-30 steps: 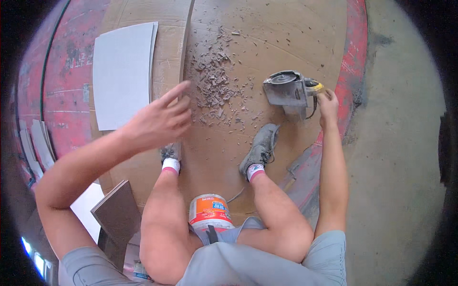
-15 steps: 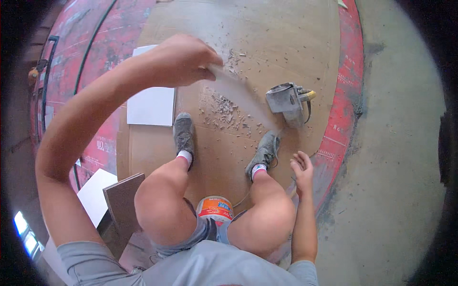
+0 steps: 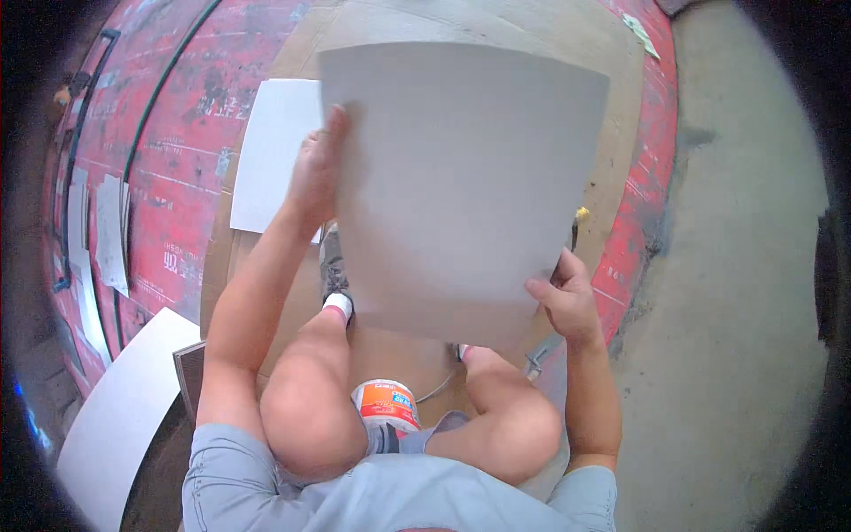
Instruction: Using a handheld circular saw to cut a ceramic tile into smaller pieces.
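- Red printed boards [image 3: 177,133] spread across the left, brown cardboard [image 3: 622,115] covers the middle, and concrete floor [image 3: 736,284] runs down the right.
- Ahead of the knees I have a broad pale grey panel [image 3: 461,195], held up over the cardboard and hiding much of it from me.
- At its left edge I see the left hand [image 3: 316,173], its grip closed on the margin; I cannot tell how the fingers sit behind.
- Near the panel's near right corner, the right hand [image 3: 569,297] pinches the edge, thumb on the face toward me.
- Left of the held panel, a white panel [image 3: 273,160] lies on the cardboard.
- Just beyond the right hand I make out a small yellow part [image 3: 581,214]; the rest is hidden.
- Between the thighs stands an orange-and-white bucket [image 3: 386,403].
- Near left, I get a large white sheet [image 3: 124,412] beside a brown ribbed panel [image 3: 189,377].
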